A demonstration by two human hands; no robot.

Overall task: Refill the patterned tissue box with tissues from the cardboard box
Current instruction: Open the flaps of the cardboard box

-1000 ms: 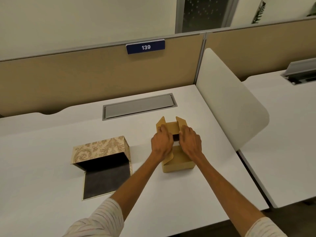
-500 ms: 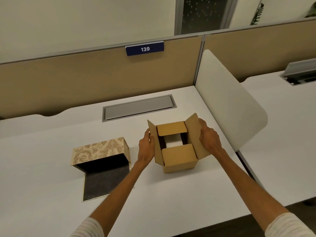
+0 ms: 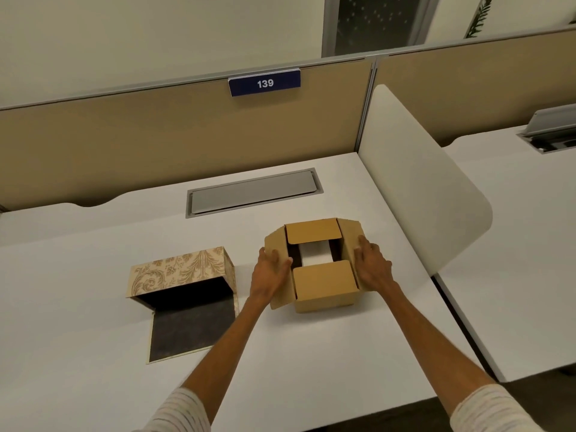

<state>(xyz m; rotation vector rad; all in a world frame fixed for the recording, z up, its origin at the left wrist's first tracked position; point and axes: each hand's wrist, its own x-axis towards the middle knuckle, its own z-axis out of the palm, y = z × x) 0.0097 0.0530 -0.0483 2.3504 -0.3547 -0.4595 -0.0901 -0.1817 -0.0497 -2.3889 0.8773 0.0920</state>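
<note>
On the white bench (image 3: pixel 93 353), both my hands flank the opened cardboard box (image 3: pixel 324 288).

Left to right: the patterned tissue box (image 3: pixel 180 269) lies open, dark lining showing; my left hand (image 3: pixel 269 272) presses spread fingers on the left flap; white tissues (image 3: pixel 314 254) show inside between the end flaps; my right hand (image 3: pixel 372 266) lies flat, fingers extended, on the right flap.

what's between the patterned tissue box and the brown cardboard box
Only the left hand, pressing the brown cardboard box side flap, and bare white desk beside the patterned tissue box, head view.
</note>
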